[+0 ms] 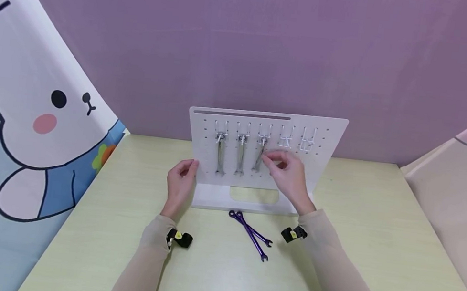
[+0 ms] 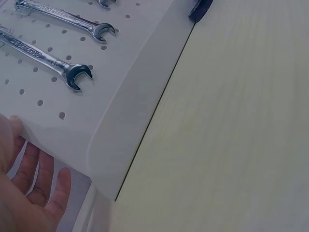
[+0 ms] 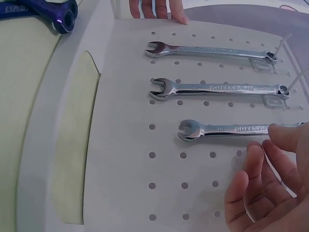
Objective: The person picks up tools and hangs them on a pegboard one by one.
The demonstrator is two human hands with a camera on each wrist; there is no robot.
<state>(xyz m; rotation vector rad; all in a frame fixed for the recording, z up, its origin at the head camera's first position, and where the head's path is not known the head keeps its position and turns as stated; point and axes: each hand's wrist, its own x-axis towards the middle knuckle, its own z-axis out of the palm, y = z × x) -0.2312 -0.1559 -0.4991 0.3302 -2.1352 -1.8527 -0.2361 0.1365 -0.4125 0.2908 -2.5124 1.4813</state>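
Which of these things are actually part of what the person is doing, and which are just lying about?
In use:
white pegboard, steadied at its edge by the left hand
third silver wrench, touched by the right hand
two other hung silver wrenches
two purple wrenches, on the table near the hands

Lying about:
rabbit-print cloth
purple backdrop

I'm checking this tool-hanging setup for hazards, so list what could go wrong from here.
1. The third silver wrench hangs skewed under the right hand; it might slip off its hook.
2. The pegboard is braced only by the left hand at its edge; a push could tip it.
3. The purple wrenches lie near the sleeves and could get swept aside.
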